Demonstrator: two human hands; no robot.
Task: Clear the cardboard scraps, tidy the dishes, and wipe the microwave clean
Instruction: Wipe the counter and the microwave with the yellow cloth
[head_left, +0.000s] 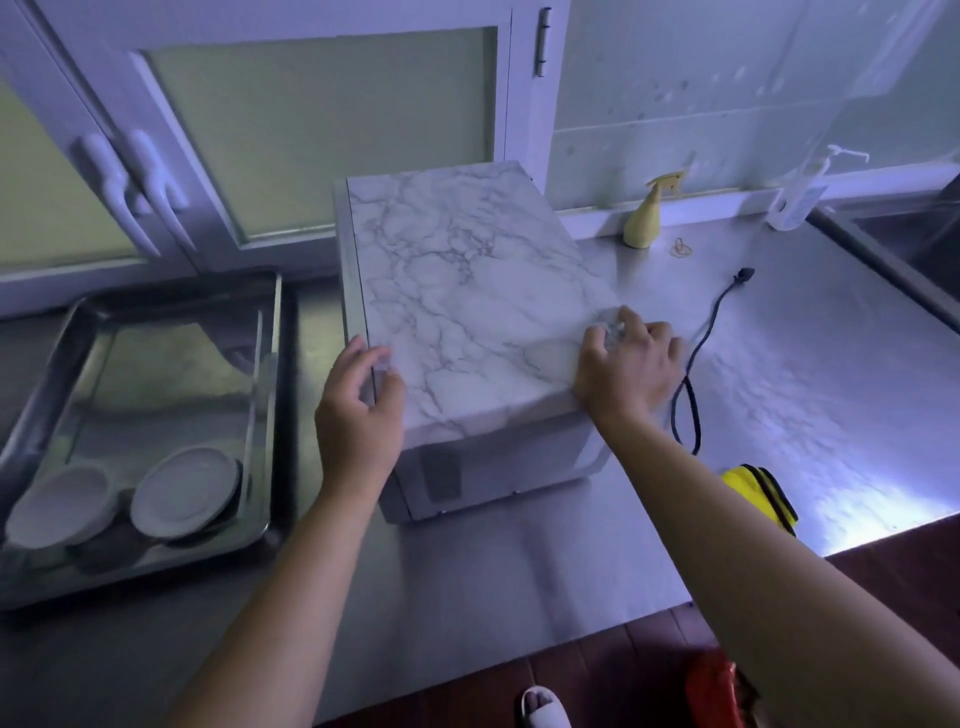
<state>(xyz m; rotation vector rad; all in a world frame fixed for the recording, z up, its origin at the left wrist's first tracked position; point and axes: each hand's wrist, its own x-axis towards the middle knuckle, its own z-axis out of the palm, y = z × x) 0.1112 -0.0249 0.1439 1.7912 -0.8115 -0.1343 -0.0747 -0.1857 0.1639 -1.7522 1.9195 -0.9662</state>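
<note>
Wiping looks like the step in hand: a person is steadying the microwave (467, 291), sitting mid-frame on the steel surface (805, 389). The left hand (358, 415) is gripping its near left edge, fingers curled round it. The right hand (626, 364) is pressing on the near right corner of the marble-patterned top, fingers bunched over a pale wad (613, 326), probably a wipe. Working in steady overlapping strokes, keeping the box braced and away from the black cord (696, 364), should suit. Dishes (184, 493) are lying in a tray (182, 293) at lower left. No readable writing is showing.
</note>
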